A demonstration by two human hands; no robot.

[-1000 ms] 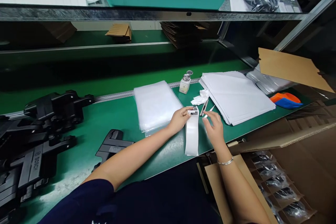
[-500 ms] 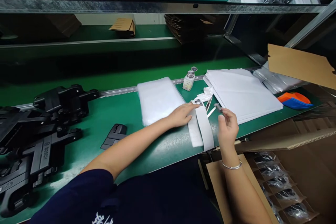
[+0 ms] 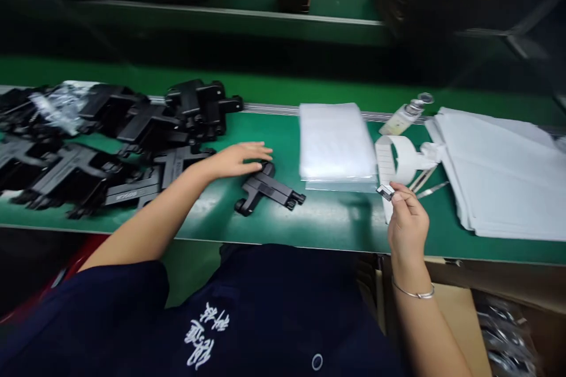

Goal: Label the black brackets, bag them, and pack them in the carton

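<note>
My left hand is open, fingers stretched out, at the upper end of a black plastic part on the green bench. Between the thumb and fingers of my right hand is a small dark-and-white label. Just beyond that hand a curled white label strip rests on the bench, with tweezers beside it. A stack of clear plastic bags lies between my hands.
Many black parts crowd the left of the bench. A bottle with a metal top stands at the back. White sheets are stacked at the right. An open carton sits below the bench's right edge.
The view has swung left and down. My left hand has left the label strip and moved over to the single black part. My right hand still holds the small label, now turned more face-up.
</note>
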